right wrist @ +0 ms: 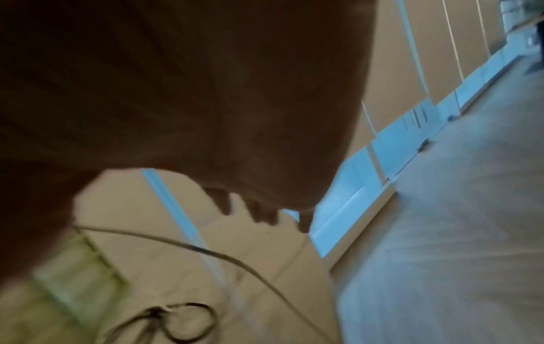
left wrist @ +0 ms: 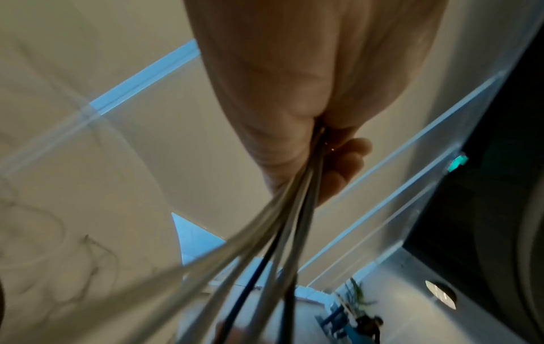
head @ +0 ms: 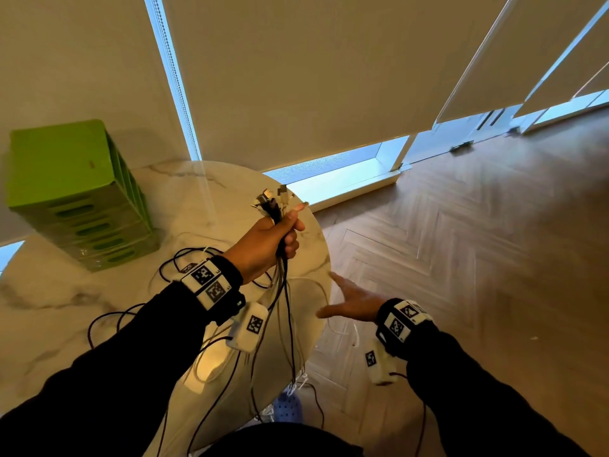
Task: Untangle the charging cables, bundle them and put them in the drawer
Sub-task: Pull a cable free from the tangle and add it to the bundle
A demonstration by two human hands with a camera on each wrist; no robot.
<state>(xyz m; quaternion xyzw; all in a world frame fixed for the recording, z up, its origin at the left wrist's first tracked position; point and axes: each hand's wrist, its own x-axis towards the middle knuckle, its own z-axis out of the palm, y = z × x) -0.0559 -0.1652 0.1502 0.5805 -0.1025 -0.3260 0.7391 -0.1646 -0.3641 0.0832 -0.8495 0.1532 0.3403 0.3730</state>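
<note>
The left hand (head: 267, 240) is gripping the light, floppy cables (head: 284, 311) near their plugs, while the right hand (head: 354, 303) is spreading open, seemingly empty.

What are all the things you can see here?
Charging cables: several, black and white, plug ends gathered above the left hand, lengths hanging down and looping over the table.
Drawer unit: one, green, standing on the table's far left.
Table: one, round, white marble.
Roller blinds: beige, covering the windows behind.
Floor: brown wood, herringbone pattern.
Shoe: one, pale blue, on the floor beyond the table edge.
Left hand: gripping the cable bunch, fingers curled round it.
Right hand: open, holding nothing, over the floor.
</note>
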